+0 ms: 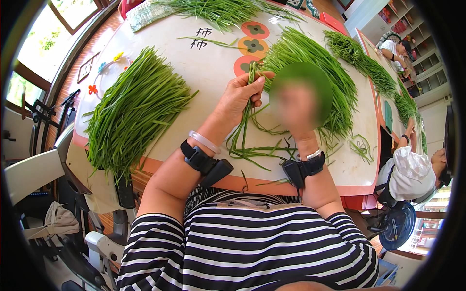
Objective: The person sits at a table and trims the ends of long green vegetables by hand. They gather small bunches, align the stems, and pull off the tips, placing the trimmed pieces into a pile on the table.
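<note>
My left hand grips a few long green strands of garlic chives between thumb and fingers. Their lower ends trail onto the tabletop and bend sideways in front of me. My right hand is beside it, close to the right-hand pile; a blurred disc covers it, so its fingers and anything in them are hidden. Under and behind that disc spreads a large heap of chives. To the left of my left hand lies another thick, neatly aligned pile of chives, its lower ends hanging over the table edge.
More chives lie at the far side by a patterned cloth. Loose scraps are scattered at right. Two people, one in a white top, sit at an adjoining table with chives. A white chair stands left.
</note>
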The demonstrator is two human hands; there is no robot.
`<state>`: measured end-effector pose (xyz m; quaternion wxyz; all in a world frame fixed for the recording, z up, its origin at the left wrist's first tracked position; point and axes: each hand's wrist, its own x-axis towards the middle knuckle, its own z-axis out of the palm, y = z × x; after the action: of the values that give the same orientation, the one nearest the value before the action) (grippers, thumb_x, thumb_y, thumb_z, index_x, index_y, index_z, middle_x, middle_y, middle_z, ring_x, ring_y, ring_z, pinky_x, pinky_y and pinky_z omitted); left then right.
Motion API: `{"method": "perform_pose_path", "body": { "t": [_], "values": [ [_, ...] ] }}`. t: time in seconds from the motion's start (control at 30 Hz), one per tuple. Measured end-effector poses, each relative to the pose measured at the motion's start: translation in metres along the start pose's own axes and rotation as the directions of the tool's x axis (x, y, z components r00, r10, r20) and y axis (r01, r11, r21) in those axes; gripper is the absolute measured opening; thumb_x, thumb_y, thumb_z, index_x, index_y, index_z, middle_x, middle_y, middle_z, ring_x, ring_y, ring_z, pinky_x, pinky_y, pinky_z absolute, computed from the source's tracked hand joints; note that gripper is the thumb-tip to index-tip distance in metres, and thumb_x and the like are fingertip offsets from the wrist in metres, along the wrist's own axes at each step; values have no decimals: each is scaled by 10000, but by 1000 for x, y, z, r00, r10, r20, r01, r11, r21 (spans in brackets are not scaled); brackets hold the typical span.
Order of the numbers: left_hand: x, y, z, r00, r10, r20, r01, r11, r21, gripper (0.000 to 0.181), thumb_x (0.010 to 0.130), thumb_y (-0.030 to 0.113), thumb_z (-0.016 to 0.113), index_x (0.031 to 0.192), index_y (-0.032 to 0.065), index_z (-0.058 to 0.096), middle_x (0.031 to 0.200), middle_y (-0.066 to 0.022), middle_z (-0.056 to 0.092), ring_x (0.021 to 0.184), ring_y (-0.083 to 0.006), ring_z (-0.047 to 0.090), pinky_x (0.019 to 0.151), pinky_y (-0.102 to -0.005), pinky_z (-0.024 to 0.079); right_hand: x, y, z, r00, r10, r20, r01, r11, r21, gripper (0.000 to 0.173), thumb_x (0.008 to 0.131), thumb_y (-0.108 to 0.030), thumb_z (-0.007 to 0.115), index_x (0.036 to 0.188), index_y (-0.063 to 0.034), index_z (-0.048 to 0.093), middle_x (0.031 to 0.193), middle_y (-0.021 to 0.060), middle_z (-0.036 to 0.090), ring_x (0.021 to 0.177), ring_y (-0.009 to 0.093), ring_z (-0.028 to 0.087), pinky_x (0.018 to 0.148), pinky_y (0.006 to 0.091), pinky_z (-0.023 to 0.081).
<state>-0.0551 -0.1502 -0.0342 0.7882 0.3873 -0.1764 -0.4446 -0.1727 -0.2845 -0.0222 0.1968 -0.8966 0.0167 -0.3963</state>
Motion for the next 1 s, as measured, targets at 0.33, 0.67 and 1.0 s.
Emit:
{"method": "perform_pose_path", "body": {
  "t": [0.33,0.67,1.0],
  "values": [
    [8,2,-12,990,142,21,-137,978,-156,167,1024,232,545,1001,82,615,1002,-60,662,882,-162,641,823,-318,549,-18,2,6,961,272,50,-262,838,479,189,828,12,661,1014,-22,663,973,87,681,845,209,642,768,319,521],
    [8,34,-40,984,72,165,2,911,-413,227,1041,306,505,949,104,553,688,41,370,535,-53,288,421,-179,257,-18,22,-3,983,103,-153,-111,993,-41,91,893,-33,686,982,-24,668,851,47,654,724,144,599,679,263,488],
    [3,48,-38,988,86,131,-25,913,-407,210,999,319,597,966,111,597,633,82,300,500,-23,233,392,-160,197,-11,28,-22,852,486,-193,-357,810,465,128,1016,-102,557,969,-14,636,699,-3,579,608,39,477,548,196,388]
  ]
}}
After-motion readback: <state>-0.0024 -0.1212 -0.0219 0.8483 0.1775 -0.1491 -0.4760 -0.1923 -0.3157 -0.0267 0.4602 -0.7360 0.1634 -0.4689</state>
